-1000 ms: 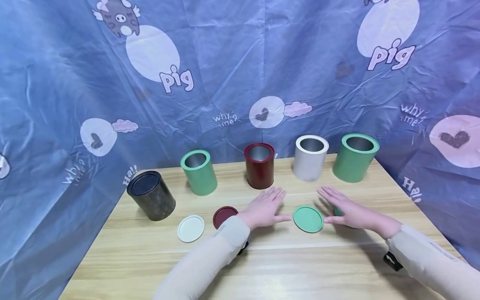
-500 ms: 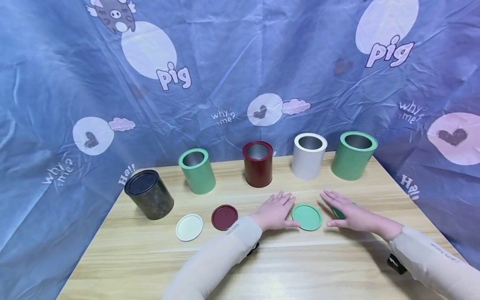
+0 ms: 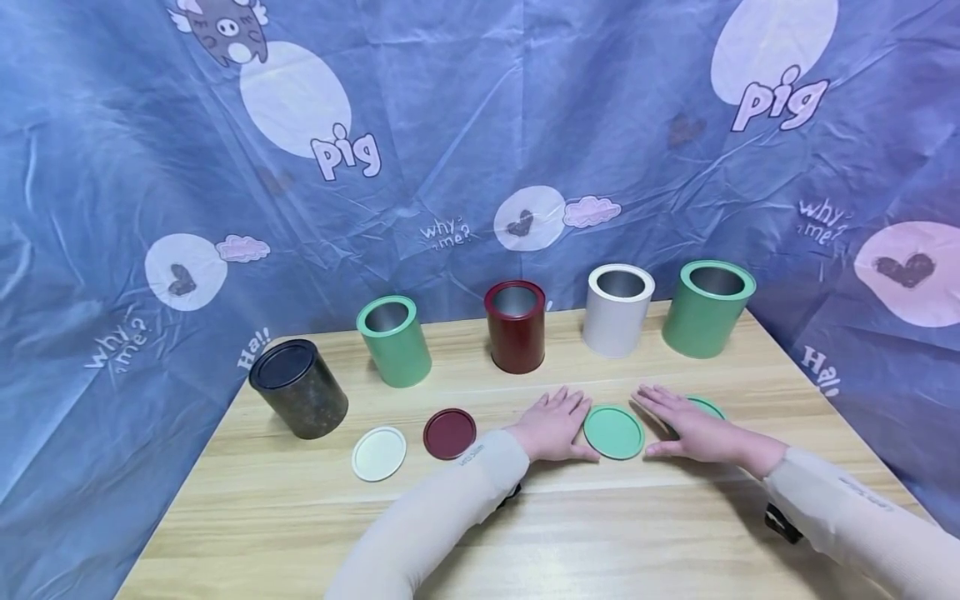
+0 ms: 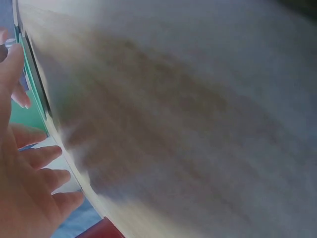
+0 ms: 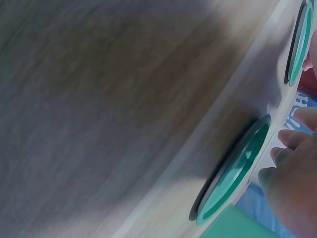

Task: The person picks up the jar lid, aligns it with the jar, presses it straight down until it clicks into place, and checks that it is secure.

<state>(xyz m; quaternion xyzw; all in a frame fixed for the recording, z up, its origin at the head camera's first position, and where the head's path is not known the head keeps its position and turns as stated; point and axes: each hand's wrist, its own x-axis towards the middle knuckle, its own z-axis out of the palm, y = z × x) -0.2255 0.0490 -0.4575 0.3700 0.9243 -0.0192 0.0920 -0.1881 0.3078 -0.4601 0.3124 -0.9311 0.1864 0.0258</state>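
A round green lid (image 3: 613,432) lies flat on the table between my two hands. My left hand (image 3: 558,426) is at its left edge, fingers straight and spread, thumb near the lid's lower rim. On the other side my right hand (image 3: 693,429) has its fingers extended and thumb apart, a small gap from that lid. Partly hidden behind the right hand is a second green lid (image 3: 707,407); the right wrist view shows this lid (image 5: 235,171) lying on the table beside the fingers. Neither hand grips anything.
Along the back stand a small green can (image 3: 397,350), a dark red can (image 3: 517,337), a white can (image 3: 617,321) and a larger green can (image 3: 705,317), all uncovered. A black can (image 3: 303,396) stands at left. A white lid (image 3: 378,454) and a dark red lid (image 3: 450,433) lie left of my hands.
My left hand has moved right, from beside the dark red lid to the green lid's edge. The right hand has shifted slightly left lately, so more of the second green lid shows.
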